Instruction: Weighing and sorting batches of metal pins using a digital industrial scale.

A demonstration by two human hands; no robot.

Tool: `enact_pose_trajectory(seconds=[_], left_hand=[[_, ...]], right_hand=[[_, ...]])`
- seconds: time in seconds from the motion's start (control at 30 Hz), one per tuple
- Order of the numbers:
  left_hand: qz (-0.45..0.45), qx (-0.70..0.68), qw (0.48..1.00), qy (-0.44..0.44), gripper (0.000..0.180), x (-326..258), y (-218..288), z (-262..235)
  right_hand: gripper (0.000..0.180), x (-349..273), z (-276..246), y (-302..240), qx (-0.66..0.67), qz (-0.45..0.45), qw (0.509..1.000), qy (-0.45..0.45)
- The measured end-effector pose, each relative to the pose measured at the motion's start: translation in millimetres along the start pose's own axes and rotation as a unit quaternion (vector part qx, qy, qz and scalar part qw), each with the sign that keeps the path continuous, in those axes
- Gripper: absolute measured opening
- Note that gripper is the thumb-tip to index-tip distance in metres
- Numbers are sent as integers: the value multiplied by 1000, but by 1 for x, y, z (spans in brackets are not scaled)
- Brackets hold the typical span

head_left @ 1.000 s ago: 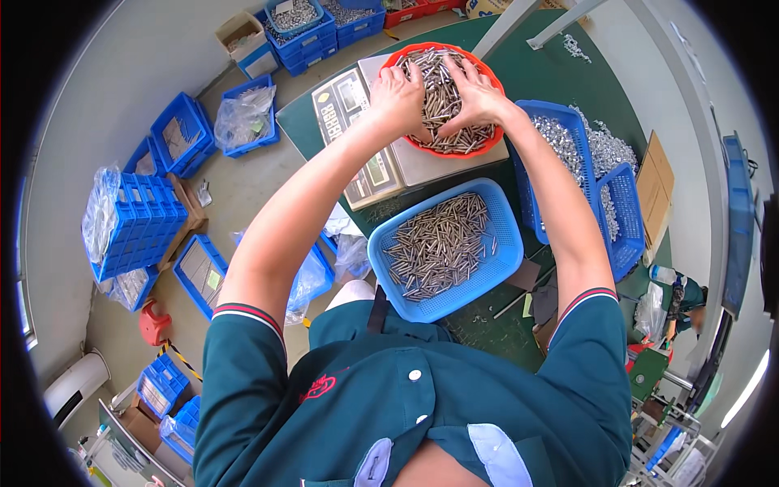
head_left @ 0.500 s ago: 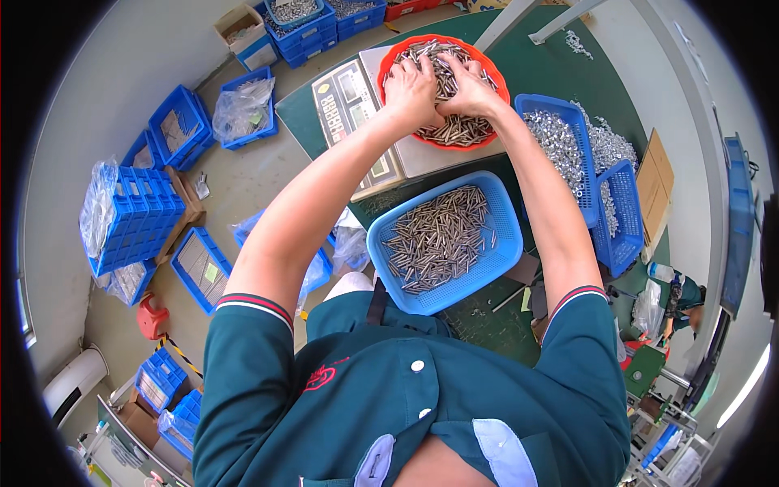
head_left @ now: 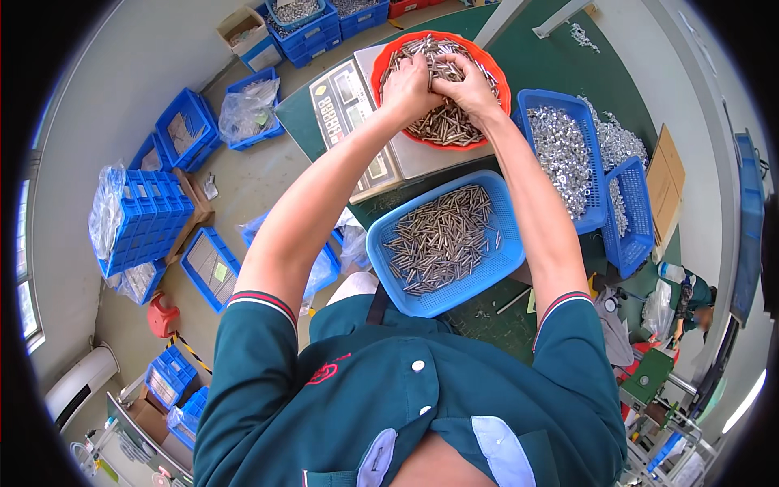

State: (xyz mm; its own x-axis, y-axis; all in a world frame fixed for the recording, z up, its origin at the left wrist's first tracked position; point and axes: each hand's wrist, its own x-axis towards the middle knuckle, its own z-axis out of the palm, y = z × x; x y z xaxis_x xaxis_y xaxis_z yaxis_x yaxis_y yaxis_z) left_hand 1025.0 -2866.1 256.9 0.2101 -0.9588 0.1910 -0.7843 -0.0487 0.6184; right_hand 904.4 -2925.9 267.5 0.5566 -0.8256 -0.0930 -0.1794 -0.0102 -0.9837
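Observation:
A red scalloped bowl (head_left: 505, 96) heaped with metal pins (head_left: 445, 123) stands on the steel pan of a weighing scale (head_left: 345, 93). Both hands are in the bowl, over the heap. My left hand (head_left: 411, 88) is on the left side, its fingers curled together around pins. From the right, my right hand (head_left: 471, 89) bends its fingers over the pins, the thumb reaching toward my left hand; its fingertips are partly hidden. Nearer my body, a light blue perforated basket (head_left: 510, 258) holds more of the same pins, apart from both hands.
To the right, a blue basket (head_left: 599, 213) of shiny small metal parts stands beside another blue basket (head_left: 645, 243) and a cardboard sheet (head_left: 665, 183). Stacked blue crates (head_left: 146, 215) and a red stool (head_left: 162, 315) are on the floor at left. Another person (head_left: 696, 304) is at far right.
My hands have drawn closer together in the bowl, and their spread fingers have curled in. The right hand's thumb now points toward the left hand. My view has shifted slightly.

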Motion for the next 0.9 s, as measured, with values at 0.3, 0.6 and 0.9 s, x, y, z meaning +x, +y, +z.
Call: enact_pose_trajectory(seconds=[0.3,0.6,0.9], left_hand=[[52,-143,988,6,38,7,-1,-6],[80,-151,985,38,42,17,2,-9],[76,-133,988,28,44,12,13,-18]], right_hand=[[37,-2,9,0,145,-10,983,112],[27,-1,8,-19,202,-52,971,115],[29,-13,4,-31,185,-44,976,105]])
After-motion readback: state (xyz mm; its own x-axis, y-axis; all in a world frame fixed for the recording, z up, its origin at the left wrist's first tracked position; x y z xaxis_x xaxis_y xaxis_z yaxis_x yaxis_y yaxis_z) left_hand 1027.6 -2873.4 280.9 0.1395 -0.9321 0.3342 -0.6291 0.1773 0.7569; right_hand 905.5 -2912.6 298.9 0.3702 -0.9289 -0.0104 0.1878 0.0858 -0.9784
